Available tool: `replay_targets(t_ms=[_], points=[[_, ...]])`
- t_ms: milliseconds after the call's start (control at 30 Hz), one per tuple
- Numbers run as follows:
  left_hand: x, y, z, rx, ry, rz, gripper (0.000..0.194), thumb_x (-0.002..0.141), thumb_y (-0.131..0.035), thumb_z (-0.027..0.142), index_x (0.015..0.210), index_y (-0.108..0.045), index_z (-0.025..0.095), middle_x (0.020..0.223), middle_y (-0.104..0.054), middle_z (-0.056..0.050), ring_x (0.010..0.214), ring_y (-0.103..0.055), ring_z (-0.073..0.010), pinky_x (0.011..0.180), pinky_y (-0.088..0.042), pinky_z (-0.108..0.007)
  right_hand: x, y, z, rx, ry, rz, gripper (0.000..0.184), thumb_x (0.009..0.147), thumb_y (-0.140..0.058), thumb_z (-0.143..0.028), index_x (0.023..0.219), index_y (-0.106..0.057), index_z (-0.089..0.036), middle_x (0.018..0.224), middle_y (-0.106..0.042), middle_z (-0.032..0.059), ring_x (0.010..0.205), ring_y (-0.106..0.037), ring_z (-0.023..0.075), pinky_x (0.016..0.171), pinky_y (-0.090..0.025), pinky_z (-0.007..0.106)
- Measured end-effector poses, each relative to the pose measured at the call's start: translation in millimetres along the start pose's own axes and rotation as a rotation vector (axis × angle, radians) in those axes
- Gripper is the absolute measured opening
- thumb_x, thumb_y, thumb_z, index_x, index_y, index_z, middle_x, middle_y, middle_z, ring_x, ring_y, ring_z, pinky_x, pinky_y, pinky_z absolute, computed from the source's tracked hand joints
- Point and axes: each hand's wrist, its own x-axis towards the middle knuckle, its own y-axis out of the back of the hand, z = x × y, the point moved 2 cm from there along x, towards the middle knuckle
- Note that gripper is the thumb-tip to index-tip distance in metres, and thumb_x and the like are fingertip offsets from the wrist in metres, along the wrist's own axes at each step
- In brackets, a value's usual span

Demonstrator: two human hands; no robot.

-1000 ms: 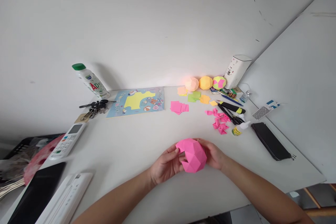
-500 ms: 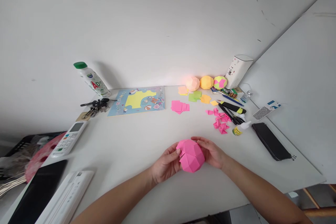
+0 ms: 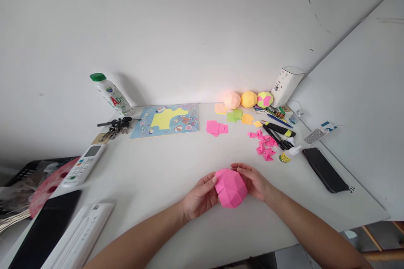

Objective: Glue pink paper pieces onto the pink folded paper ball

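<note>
A pink folded-paper ball (image 3: 232,189) with faceted sides is held between my two hands, over the near part of the white table. My left hand (image 3: 202,195) grips its left side, thumb on the front face and fingers behind. Around the upper right side curls my right hand (image 3: 255,183), its fingertips partly hidden behind the ball. A gap between folded flaps shows on the ball's left side. Beyond the hands lie loose pink folded pieces (image 3: 267,147) and a stack of pink paper squares (image 3: 216,127).
Against the wall sit peach (image 3: 232,100), orange (image 3: 248,99) and yellow-pink (image 3: 264,99) paper balls. A glue bottle (image 3: 288,154), scissors (image 3: 283,143) and a black pouch (image 3: 325,170) lie right. At left are a bottle (image 3: 113,96), keys (image 3: 117,126), a remote (image 3: 84,164) and a blue sheet (image 3: 145,128).
The pink ball has turned slightly in my hands and shifted a little to the right. The gap on its left side looks narrower. Both hands keep their hold.
</note>
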Motion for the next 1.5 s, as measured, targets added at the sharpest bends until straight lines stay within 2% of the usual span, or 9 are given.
replay_targets(t_ms=[133, 267, 467, 600, 767, 1000, 1200, 1367, 1500], points=[[0, -0.4, 1, -0.027, -0.024, -0.009, 0.022, 0.083, -0.062, 0.029, 0.097, -0.063, 0.013, 0.085, -0.063, -0.006, 0.074, -0.060, -0.0137, 0.069, -0.047, -0.027, -1, -1, 1, -0.070, 0.057, -0.038, 0.026, 0.074, -0.071, -0.039, 0.093, -0.068, -0.021, 0.094, -0.066, 0.0026, 0.081, -0.058, 0.0152, 0.070, -0.043, 0.027], [1, -0.6, 4, -0.031, -0.055, 0.009, 0.024, 0.082, -0.063, 0.027, 0.100, -0.061, 0.012, 0.088, -0.063, -0.007, 0.076, -0.060, -0.0146, 0.069, -0.050, -0.028, -5, -2, 0, -0.200, 0.143, -0.137, 0.038, 0.079, -0.065, -0.046, 0.109, -0.060, -0.023, 0.107, -0.063, 0.0061, 0.094, -0.057, 0.0193, 0.081, -0.043, 0.033], [2, -0.2, 5, -0.019, -0.072, 0.023, 0.024, 0.081, -0.063, 0.033, 0.095, -0.060, 0.013, 0.077, -0.061, -0.004, 0.057, -0.055, -0.0095, 0.057, -0.046, -0.023, -11, -4, -2, -0.415, 0.248, -0.302, 0.069, 0.071, -0.074, -0.041, 0.129, -0.041, -0.023, 0.131, -0.046, 0.0127, 0.119, -0.046, 0.0260, 0.095, -0.040, 0.041], [1, -3.0, 7, -0.009, -0.085, 0.026, 0.027, 0.082, -0.061, 0.036, 0.095, -0.060, 0.013, 0.074, -0.060, -0.004, 0.056, -0.054, -0.0095, 0.057, -0.045, -0.023, -12, -5, 2, -0.558, 0.314, -0.298, 0.086, 0.066, -0.079, -0.036, 0.136, -0.031, -0.024, 0.140, -0.036, 0.0138, 0.127, -0.038, 0.0281, 0.102, -0.036, 0.044], [2, -5.6, 10, 0.015, -0.101, 0.072, 0.032, 0.084, -0.056, 0.041, 0.097, -0.062, 0.012, 0.082, -0.064, -0.008, 0.069, -0.059, -0.0158, 0.065, -0.047, -0.028, -7, -3, 4, -0.536, 0.304, -0.250, 0.072, 0.073, -0.073, -0.038, 0.133, -0.036, -0.024, 0.136, -0.043, 0.0135, 0.125, -0.042, 0.0274, 0.100, -0.039, 0.044], [12, 6.4, 13, -0.034, -0.097, 0.157, 0.043, 0.088, -0.045, 0.049, 0.100, -0.064, 0.012, 0.102, -0.066, -0.013, 0.099, -0.059, -0.0263, 0.090, -0.043, -0.039, 0, 3, -4, -0.378, 0.294, -0.136, 0.038, 0.079, -0.065, -0.042, 0.111, -0.061, -0.023, 0.118, -0.062, 0.0091, 0.108, -0.057, 0.0232, 0.094, -0.044, 0.040], [15, 10.4, 14, -0.030, -0.046, 0.126, 0.045, 0.091, -0.040, 0.046, 0.109, -0.062, 0.012, 0.116, -0.062, -0.014, 0.115, -0.051, -0.0276, 0.098, -0.038, -0.040, -1, 5, -7, -0.238, 0.300, -0.121, 0.032, 0.075, -0.070, -0.037, 0.105, -0.065, -0.025, 0.115, -0.064, 0.0067, 0.105, -0.058, 0.0200, 0.091, -0.045, 0.036], [13, 8.0, 14, 0.078, -0.037, 0.041, 0.043, 0.090, -0.043, 0.046, 0.111, -0.061, 0.014, 0.114, -0.062, -0.013, 0.107, -0.054, -0.0262, 0.090, -0.041, -0.037, -3, 4, -5, -0.246, 0.302, -0.177, 0.033, 0.073, -0.073, -0.029, 0.105, -0.065, -0.026, 0.110, -0.065, 0.0050, 0.101, -0.059, 0.0175, 0.087, -0.047, 0.033], [9, 10.4, 14, 0.198, -0.081, 0.050, 0.030, 0.086, -0.053, 0.041, 0.099, -0.064, 0.017, 0.090, -0.064, -0.007, 0.079, -0.057, -0.0173, 0.071, -0.043, -0.029, -7, 4, -4, -0.296, 0.346, -0.278, 0.033, 0.074, -0.072, -0.024, 0.106, -0.063, -0.025, 0.110, -0.063, 0.0064, 0.096, -0.059, 0.0174, 0.077, -0.050, 0.032]])
